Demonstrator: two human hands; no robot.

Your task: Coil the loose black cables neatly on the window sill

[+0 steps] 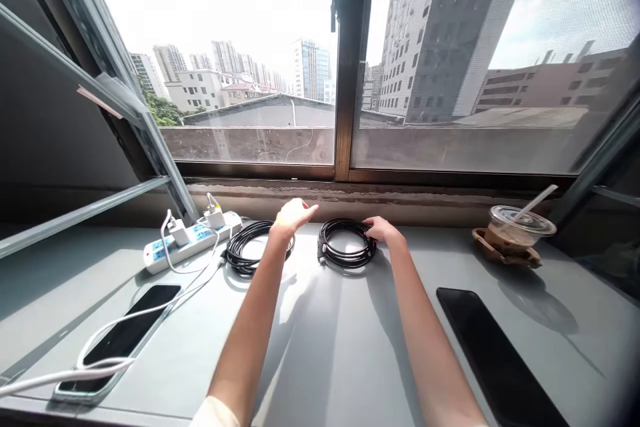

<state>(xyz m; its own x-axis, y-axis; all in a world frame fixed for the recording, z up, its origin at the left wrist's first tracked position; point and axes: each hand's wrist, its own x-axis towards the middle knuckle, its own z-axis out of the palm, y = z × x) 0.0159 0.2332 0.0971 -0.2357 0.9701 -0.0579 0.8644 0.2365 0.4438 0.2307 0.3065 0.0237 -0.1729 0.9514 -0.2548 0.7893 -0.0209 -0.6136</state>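
Observation:
Two coiled black cables lie flat and side by side on the grey tabletop (320, 347). My left hand (293, 217) is over the right edge of the left coil (243, 253), its thumb stretched out to the right and apart from the cable. Its other fingers are partly hidden behind the hand. At the right coil (345, 259), my right hand (383, 231) has its fingers around the right rim. A cable connector (323, 250) shows on that coil's left side.
A white power strip (193, 250) with two plugged chargers stands at the left. White cords cross a phone (125, 333) in front of it. On the right are a long black slab (495, 353) and an iced drink cup (515, 230) in a cardboard holder. Windows rise behind.

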